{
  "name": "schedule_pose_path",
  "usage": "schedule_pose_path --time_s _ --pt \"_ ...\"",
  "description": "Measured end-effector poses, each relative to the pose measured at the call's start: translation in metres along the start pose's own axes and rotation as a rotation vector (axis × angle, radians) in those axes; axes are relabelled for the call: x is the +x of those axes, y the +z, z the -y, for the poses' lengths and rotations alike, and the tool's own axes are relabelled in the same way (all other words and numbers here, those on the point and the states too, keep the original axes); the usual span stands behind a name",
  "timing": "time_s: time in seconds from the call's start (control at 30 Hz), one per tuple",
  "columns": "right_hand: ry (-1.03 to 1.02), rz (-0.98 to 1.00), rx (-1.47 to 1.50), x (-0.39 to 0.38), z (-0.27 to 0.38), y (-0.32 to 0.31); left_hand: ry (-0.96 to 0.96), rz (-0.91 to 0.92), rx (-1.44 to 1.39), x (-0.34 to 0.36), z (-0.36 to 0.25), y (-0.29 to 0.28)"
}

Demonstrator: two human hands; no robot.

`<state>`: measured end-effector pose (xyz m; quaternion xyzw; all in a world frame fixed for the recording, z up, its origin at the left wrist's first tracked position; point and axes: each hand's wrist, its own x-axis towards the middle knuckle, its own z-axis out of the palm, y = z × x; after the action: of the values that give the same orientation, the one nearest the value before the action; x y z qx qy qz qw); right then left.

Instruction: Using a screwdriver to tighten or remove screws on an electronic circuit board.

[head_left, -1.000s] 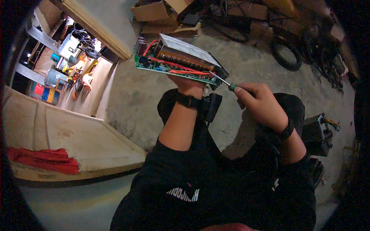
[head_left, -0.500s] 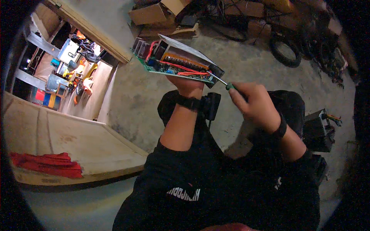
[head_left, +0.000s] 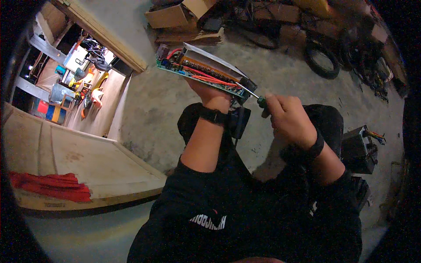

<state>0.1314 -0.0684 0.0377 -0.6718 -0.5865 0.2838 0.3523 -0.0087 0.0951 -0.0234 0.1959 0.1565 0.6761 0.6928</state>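
Observation:
I hold an open electronic assembly [head_left: 201,70], a green circuit board with red wires and a long metal plate, raised on my left hand [head_left: 210,94], whose fingers are mostly hidden beneath it. My right hand [head_left: 287,114] grips a screwdriver [head_left: 263,101] by its green handle, the steel shaft reaching to the board's right end beside the red wires. A black wristband sits on each wrist, the left one with a bulky black piece [head_left: 240,122] attached.
Cardboard boxes [head_left: 166,15], a tyre [head_left: 320,63] and tangled dark parts lie along the back. A metal-cased unit with coloured wires [head_left: 357,149] stands at right. On the left are a lit opening with cluttered goods and a pale panel [head_left: 101,158] bearing a red cloth [head_left: 52,184].
The assembly has shifted and tilted slightly in my left hand. My right hand has turned a little on the screwdriver, its fingers now more curled round the handle.

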Motion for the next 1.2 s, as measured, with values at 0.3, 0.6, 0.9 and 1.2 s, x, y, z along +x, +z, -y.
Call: schedule_pose_path --time_s 0.3,0.6,0.9,1.2 --pt "-0.285 -0.275 -0.261 -0.008 -0.008 0.012 0.062 0.069 0.052 -0.007 0.004 0.000" --pt "-0.263 -0.124 -0.205 -0.003 -0.017 0.003 0.009 -0.006 -0.030 -0.015 0.000 0.012" --pt "-0.250 0.023 0.120 0.001 -0.019 0.003 0.042 0.089 0.013 -0.016 -0.004 0.005" --pt "-0.006 0.124 0.287 -0.007 -0.010 -0.002 0.062 0.072 -0.005 -0.008 -0.007 -0.002"
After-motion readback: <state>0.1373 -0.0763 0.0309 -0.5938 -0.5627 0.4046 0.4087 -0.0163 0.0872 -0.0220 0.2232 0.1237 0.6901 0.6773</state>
